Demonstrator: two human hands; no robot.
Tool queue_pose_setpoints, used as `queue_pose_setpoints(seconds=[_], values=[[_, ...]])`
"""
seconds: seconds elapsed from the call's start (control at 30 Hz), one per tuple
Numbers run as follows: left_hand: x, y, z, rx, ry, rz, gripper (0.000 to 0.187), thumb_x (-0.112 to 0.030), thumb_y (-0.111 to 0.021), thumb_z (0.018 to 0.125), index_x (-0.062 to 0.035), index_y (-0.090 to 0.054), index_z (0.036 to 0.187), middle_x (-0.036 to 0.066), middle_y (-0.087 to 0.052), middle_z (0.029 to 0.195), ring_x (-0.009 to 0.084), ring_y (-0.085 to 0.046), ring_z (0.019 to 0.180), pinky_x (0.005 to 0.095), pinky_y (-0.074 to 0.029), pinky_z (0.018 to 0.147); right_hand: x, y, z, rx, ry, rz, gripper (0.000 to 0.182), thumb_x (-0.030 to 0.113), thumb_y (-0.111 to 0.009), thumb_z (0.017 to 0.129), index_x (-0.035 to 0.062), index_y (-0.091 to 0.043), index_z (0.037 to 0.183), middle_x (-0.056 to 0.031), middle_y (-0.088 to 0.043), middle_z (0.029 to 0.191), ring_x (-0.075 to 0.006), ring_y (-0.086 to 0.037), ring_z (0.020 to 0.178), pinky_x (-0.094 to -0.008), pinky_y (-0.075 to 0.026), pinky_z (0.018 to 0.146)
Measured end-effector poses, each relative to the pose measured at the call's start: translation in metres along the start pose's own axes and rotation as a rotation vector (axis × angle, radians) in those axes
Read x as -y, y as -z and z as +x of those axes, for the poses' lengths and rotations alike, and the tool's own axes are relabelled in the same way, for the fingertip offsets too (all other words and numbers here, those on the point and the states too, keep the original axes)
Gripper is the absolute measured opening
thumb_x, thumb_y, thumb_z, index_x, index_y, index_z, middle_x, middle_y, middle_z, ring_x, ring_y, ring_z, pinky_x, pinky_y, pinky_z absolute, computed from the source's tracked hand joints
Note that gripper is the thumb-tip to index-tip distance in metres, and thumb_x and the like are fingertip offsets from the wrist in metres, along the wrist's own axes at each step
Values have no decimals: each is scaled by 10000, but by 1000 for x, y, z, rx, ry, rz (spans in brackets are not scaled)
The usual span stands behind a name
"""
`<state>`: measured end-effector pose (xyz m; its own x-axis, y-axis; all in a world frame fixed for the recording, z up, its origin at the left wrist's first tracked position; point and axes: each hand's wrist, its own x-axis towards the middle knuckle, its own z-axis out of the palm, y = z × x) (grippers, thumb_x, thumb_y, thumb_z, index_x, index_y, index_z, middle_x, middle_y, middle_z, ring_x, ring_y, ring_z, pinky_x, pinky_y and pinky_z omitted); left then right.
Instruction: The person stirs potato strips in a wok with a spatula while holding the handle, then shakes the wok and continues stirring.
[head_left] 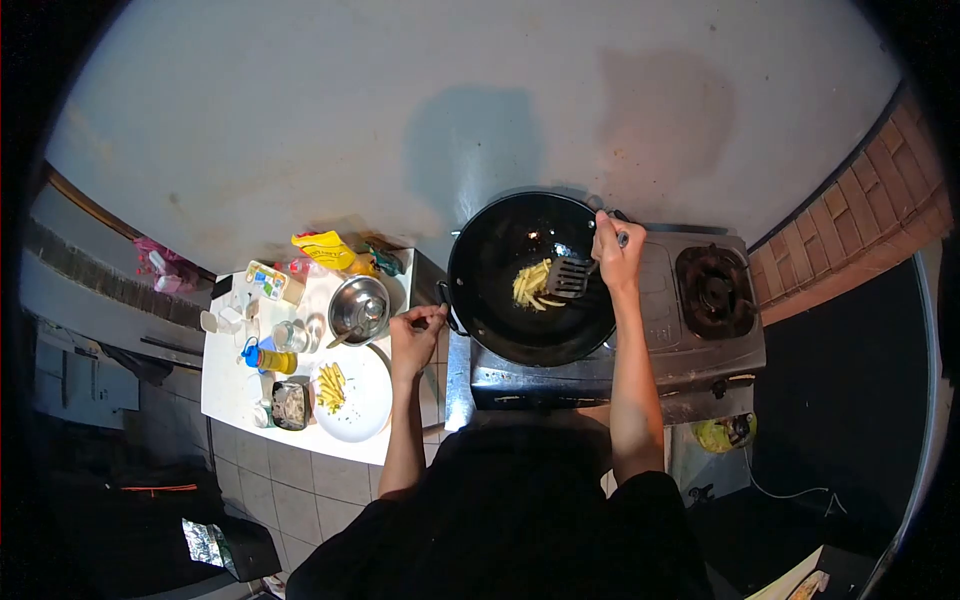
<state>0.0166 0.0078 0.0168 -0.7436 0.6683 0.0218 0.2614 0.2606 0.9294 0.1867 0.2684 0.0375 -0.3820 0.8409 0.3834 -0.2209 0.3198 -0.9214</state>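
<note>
A large black wok (500,325) sits on the left side of the stove. My right hand (618,252) is closed round the handle of a black slotted spatula (569,279), whose blade rests against a small heap of pale yellow fries (531,284) in the wok. At the wok's left rim, the fingers of my left hand (416,338) pinch its small side handle (447,296). A white plate (368,425) left of that hand carries more fries. Just above the plate stands a steel bowl (359,308) with a utensil across its edge.
On the white table (225,385) are an oil bottle (275,360), a glass jar (292,404), a plastic tub (275,284) and a yellow packet (325,249). A second burner (717,291) lies right of the wok. The wall rises behind the stove (640,385).
</note>
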Motion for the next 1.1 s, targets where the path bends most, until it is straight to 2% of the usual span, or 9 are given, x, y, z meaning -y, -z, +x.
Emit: queue_pose_setpoints(seconds=[0.07,0.17,0.27,0.3,0.4,0.47,0.53,0.93,1.1], values=[[-1,-2,1,-40,-46,-15,189,-128,-685,831,52,-658,778,-27,-525,623,45,-445,592,201,-379,554,-2,-4,-2,-45,-46,65,451,143,-541,887,39,-372,482,30,-348,452,-56,-305,430,-285,-225,420],[-6,0,0,-17,-31,-41,192,-132,-683,834,47,-657,770,-30,-516,617,42,-439,587,196,-371,547,2,-13,-5,162,-70,139,456,138,-528,898,46,-375,478,38,-358,450,-57,-312,413,-276,-233,406],[-2,-1,0,-32,-23,-23,194,-133,-682,836,48,-655,768,-32,-508,612,39,-441,586,192,-368,545,17,-18,-4,195,-119,270,456,141,-525,899,50,-374,479,38,-354,450,-54,-308,413,-275,-233,403],[0,-1,0,-31,-18,-20,194,-133,-682,836,48,-655,768,-32,-508,612,39,-441,586,192,-368,545,22,-21,-3,171,-55,203,459,145,-526,900,58,-361,481,40,-347,454,-48,-305,421,-272,-232,403],[7,-2,2,-18,-44,-75,187,-127,-684,830,50,-658,775,-20,-528,618,47,-454,590,200,-381,559,17,-31,-3,161,-107,133,458,143,-523,900,58,-352,484,38,-346,454,-46,-309,420,-272,-236,402],[16,-2,5,-31,-75,-13,177,-117,-687,824,53,-660,785,-4,-552,631,58,-462,597,210,-394,579,3,-35,-5,193,-27,49,444,130,-532,892,33,-331,509,41,-288,470,-49,-270,461,-295,-206,421],[13,-2,4,-28,-77,-6,174,-114,-687,822,54,-660,789,2,-563,639,62,-465,600,215,-399,586,9,-35,-10,172,-40,81,437,112,-531,888,26,-315,518,40,-259,487,-55,-243,485,-309,-187,435],[3,-3,0,-11,-44,-18,153,-92,-675,831,53,-650,788,-21,-540,645,45,-459,612,204,-394,576,21,-8,-12,103,-68,10,442,144,-526,896,29,-333,515,29,-281,486,-67,-254,482,-310,-208,448],[4,-4,2,4,-43,-32,154,-88,-672,833,53,-645,776,-28,-528,639,41,-454,612,199,-392,577,18,-1,-3,43,28,-115,440,137,-535,888,28,-318,520,24,-265,488,-79,-234,484,-321,-196,447]])
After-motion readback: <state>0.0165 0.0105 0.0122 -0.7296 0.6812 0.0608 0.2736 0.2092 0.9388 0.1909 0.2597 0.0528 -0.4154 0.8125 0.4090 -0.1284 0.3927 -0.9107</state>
